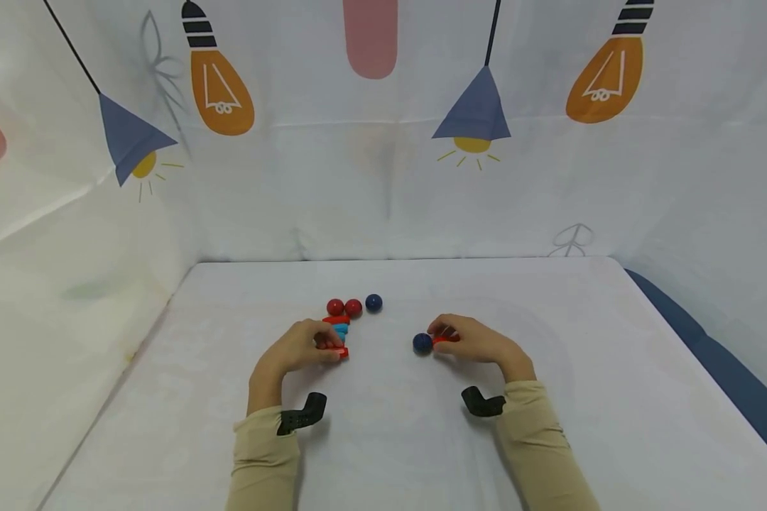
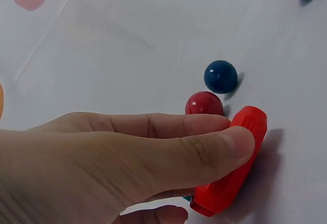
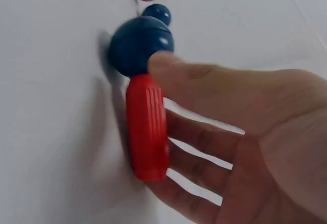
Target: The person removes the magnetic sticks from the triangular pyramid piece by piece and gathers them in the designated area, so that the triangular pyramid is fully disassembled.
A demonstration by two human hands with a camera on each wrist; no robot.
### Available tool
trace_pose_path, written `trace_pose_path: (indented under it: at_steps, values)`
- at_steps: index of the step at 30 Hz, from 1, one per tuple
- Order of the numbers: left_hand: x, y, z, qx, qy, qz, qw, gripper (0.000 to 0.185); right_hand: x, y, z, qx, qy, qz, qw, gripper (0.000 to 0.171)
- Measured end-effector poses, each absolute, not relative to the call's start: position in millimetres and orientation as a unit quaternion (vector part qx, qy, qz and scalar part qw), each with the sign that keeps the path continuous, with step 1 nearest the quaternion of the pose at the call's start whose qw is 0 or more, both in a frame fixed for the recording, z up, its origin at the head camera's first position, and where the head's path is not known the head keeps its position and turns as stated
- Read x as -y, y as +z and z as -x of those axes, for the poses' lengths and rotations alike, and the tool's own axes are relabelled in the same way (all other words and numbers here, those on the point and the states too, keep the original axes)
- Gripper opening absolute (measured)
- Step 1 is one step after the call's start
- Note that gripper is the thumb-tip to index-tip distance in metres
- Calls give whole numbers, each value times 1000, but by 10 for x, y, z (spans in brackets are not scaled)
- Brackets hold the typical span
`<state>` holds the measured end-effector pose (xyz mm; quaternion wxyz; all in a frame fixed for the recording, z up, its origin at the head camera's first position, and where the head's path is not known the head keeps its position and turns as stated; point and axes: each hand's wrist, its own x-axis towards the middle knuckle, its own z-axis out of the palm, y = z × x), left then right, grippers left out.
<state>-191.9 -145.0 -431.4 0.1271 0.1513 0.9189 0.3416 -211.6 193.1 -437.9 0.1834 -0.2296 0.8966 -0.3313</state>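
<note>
My left hand (image 1: 329, 349) pinches a short red rod (image 1: 340, 353) that lies on the white table (image 1: 390, 440). In the left wrist view the thumb lies along the red rod (image 2: 232, 168). Just beyond it lie blue and red pieces (image 1: 340, 328), two red balls (image 1: 335, 306) (image 1: 354, 307) and a dark blue ball (image 1: 373, 303). My right hand (image 1: 439, 337) holds another red rod (image 1: 445, 339), whose end meets a second dark blue ball (image 1: 422, 343). In the right wrist view the thumb sits on top of that red rod (image 3: 147, 127) beside the blue ball (image 3: 140, 45), and the fingers curl under it.
A white sheet printed with lamps and bulbs (image 1: 383, 142) walls the table at the back and on both sides. A dark blue surface (image 1: 709, 348) shows past the table's right edge. Black camera mounts (image 1: 303, 413) (image 1: 482, 403) sit on both wrists.
</note>
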Motion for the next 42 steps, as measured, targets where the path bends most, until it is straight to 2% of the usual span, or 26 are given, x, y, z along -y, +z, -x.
trace_pose_path:
  at_steps: [8,12,18,23,31,42]
  values:
    - [1431,-4317,1932,-915,349,-143,142,19,-2000,-4345,2130,-904,-310,242,170,18]
    - [1355,-4311,1960,-914,355,-158,120,19,-1970,-4347,2149,-905,-304,247,167,14]
    - [910,-4392,2040,-898,382,-209,56,26,-1877,-4375,2164,-897,-312,255,182,14]
    - [490,-4531,2053,-881,390,-263,54,42,-1806,-4419,2163,-886,-324,269,192,18]
    - [316,-4618,2025,-896,360,-258,28,28,-1772,-4448,2137,-881,-322,293,186,16]
    - [270,-4401,2209,-936,286,-200,-39,31,-1680,-4477,2149,-877,-327,290,201,15]
